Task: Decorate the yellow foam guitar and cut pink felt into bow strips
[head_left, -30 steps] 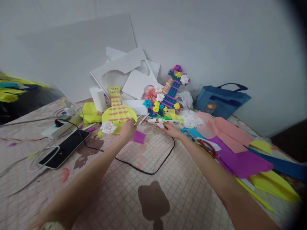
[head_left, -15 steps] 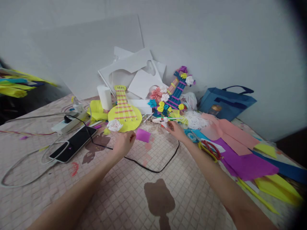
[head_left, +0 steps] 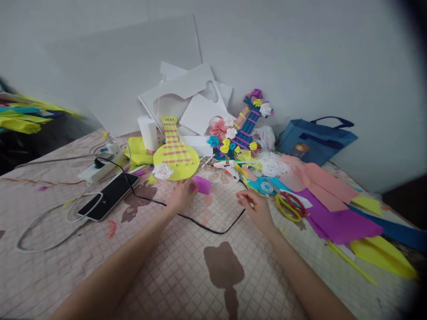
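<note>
head view: left hand (head_left: 182, 195) touches purple paper (head_left: 202, 184), fingers half-curled; right hand (head_left: 256, 208) hovers, fingers loosely curled.

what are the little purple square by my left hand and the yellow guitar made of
Purple square: looks like thin felt or craft paper, matte and flat; cannot tell which. Yellow guitar: seemingly stiff board under a matte yellow sheet, since its neck stays straight, crossed by pink strips and pale strings.

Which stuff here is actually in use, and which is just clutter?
In use: left hand touching purple paper square; right hand close by, nothing clearly held.
Lying about: glue gun, scissors, phone, yellow paper guitar, blue bag.
</note>
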